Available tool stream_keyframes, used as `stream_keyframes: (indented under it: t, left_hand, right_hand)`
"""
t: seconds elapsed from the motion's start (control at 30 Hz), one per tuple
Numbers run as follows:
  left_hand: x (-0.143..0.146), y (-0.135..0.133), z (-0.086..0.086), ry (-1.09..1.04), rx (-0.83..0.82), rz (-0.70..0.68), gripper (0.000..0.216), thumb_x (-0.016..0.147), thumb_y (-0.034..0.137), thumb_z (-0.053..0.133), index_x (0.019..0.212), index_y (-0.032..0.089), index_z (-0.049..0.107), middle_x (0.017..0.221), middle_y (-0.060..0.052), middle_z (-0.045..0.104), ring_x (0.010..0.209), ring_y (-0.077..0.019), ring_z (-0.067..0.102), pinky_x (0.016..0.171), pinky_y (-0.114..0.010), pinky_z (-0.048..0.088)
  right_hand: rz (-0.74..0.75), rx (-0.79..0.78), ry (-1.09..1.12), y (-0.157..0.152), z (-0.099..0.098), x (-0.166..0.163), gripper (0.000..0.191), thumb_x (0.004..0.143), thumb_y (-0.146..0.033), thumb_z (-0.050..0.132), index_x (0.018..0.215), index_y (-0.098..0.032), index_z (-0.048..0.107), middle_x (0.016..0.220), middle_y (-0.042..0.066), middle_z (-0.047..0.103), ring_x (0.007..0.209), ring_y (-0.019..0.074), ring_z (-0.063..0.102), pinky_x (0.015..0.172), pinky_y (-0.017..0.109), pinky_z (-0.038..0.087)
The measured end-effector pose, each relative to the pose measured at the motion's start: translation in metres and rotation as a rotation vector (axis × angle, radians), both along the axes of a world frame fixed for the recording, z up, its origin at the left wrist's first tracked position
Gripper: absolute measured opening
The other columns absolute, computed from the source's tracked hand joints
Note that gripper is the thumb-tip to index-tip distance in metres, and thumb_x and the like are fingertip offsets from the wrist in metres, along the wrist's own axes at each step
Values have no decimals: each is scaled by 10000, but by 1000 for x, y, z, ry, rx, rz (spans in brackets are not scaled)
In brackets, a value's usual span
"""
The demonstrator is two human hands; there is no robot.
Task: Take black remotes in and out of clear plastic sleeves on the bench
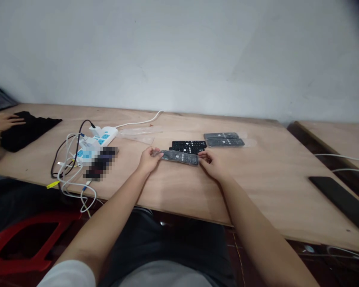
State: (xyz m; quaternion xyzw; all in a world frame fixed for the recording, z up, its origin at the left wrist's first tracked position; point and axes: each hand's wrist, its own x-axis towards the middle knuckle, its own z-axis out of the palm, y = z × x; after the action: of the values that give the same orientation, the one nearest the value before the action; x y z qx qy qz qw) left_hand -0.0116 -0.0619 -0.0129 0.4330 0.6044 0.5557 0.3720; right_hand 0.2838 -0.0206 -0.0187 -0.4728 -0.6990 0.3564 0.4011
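Between my hands is a remote control (180,157) in a clear plastic sleeve, lying crosswise. My left hand (149,159) pinches its left end between thumb and fingers. At the other end, my right hand (209,162) has its thumb and fingertips closed on the sleeve's edge. Just behind it lie two bare black remotes (189,143), the nearer one partly covered by the sleeved one. Farther right, two more sleeved remotes (225,142) rest side by side on the wooden table (173,191).
Flat clear plastic sleeves (137,134) lie left of the remotes. A white power strip (103,137) with tangled cables and a blurred-out object stand farther left. Another person's hand (6,121) rests on black cloth (30,129). A dark flat object (341,201) lies at the right edge.
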Motion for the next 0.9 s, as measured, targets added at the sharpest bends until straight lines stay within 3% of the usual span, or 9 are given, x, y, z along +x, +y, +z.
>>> stream_keyframes:
  t: [0.13,0.43,0.6,0.73,0.9]
  left_hand:
    - [-5,-2,-4,157,20,7,156,734,268,766,846,172,717,728,-26,688,652,-157,629,655,-282,502]
    - [-13,-2,0,401,87,9,116,755,272,724,840,195,705,753,-15,690,674,-155,597,650,-272,453]
    - [-27,4,3,438,45,29,94,772,259,678,846,202,677,735,-6,666,664,-161,591,638,-270,442]
    - [-45,5,7,487,6,78,102,767,241,656,864,213,666,742,-5,664,660,-166,589,637,-270,439]
    - [-87,6,26,693,8,222,96,778,272,652,862,227,661,756,-16,636,709,-194,580,704,-300,445]
  right_hand:
    - [34,14,-37,-3,3,-1,269,784,-359,643,1011,-216,662,965,84,741,778,209,656,743,385,542]
    - [118,60,-114,-11,11,2,465,776,-450,758,1178,-232,670,1031,85,722,841,224,642,765,386,536]
    - [114,28,-108,-8,7,2,436,762,-497,766,1111,-243,703,839,29,672,739,202,599,716,369,522]
    - [102,20,-85,-7,6,3,394,780,-492,742,1086,-245,717,731,-1,594,680,188,554,673,350,502]
    - [83,35,-97,-5,8,5,385,797,-492,713,1092,-246,741,758,18,615,705,194,560,691,355,499]
